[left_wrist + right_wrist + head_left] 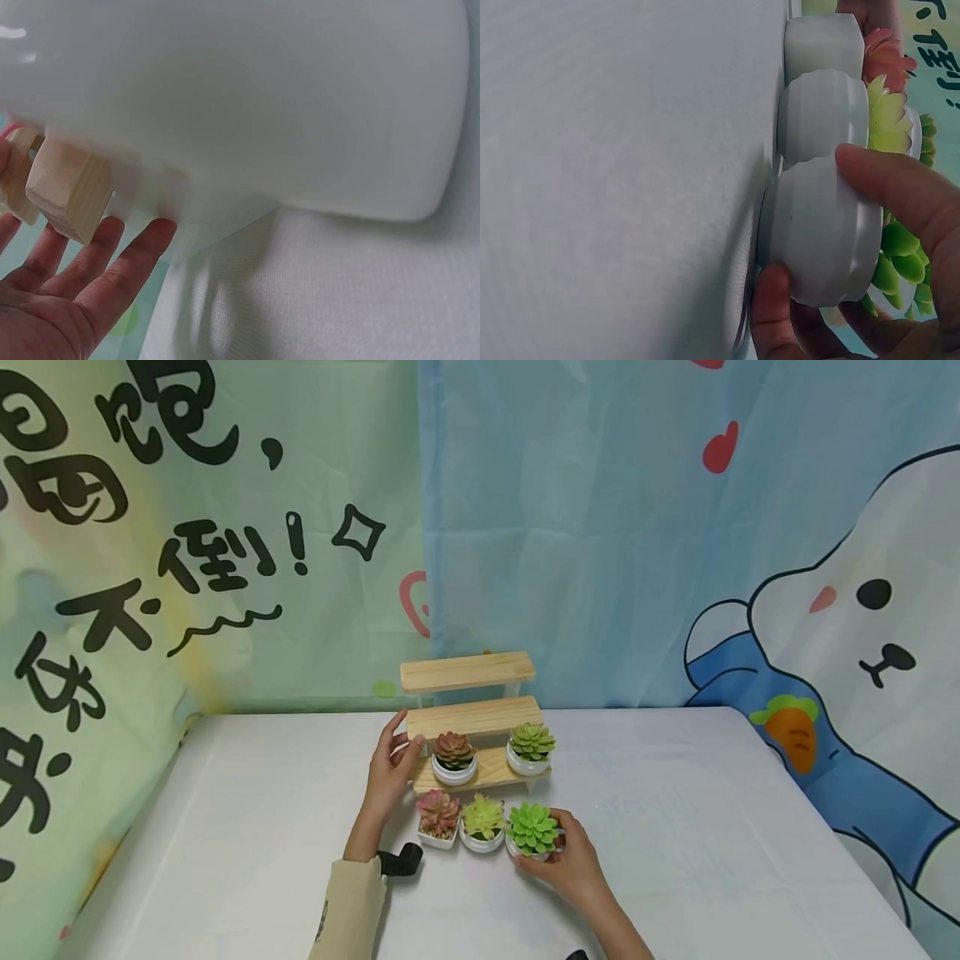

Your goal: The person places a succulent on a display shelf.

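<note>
A three-tier wooden shelf (468, 721) stands against the backdrop. My left hand (391, 770) is at its left side, thumb and fingers about the end of the middle plank (71, 187). On the bottom tier sit a brownish-red succulent (453, 752) and a green succulent (531, 742), both in round white pots. In front of the shelf, a pink succulent (438, 814) in a square pot and a yellow-green succulent (483, 817) stand in a row. At the row's right end my right hand (573, 868) grips the white pot (821, 229) of a bright green succulent (532, 828).
A white cloth covers the table (675, 827). Printed curtains hang behind it, one with black lettering, the other (585, 527) blue with a cartoon animal. A large blurred white surface (240, 97) fills the upper left wrist view.
</note>
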### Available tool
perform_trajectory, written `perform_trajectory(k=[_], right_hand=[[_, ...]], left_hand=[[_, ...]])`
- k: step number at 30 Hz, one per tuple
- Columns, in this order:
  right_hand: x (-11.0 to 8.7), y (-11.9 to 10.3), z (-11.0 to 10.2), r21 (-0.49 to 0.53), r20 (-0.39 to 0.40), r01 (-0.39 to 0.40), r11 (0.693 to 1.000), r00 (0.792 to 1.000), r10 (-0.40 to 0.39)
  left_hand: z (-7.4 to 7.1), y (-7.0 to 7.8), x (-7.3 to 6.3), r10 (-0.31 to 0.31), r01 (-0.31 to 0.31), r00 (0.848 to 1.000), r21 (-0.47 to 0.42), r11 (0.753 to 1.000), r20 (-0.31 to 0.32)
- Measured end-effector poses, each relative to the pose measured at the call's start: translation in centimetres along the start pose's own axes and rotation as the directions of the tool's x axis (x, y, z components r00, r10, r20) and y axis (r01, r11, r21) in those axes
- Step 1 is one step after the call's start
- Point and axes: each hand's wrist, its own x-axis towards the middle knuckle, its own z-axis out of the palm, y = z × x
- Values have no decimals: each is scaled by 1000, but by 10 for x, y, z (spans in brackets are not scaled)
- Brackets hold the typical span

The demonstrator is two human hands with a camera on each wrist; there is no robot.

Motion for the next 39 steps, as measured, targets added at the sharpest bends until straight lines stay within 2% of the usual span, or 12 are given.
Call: perform_trajectory(k=[13,18,30,39], right_hand=[[0,2,-1,17,-19,2,1000,1000,-2],[-1,2,-1,28,-22,-5,1000,1000,6],[-7,0,-5,14,-74,9,1000,997,-8],[-15,-12,-13,137,-73,-6,990,997,16]], left_hand=[[0,-2,1,-16,16,1000,21,1000,-5],[0,-2,2,-27,27,1000,-4,1000,2],[-1,0,1,-4,4,1000,11,1000,-1],[0,-2,0,-16,16,1000,23,1000,-6]])
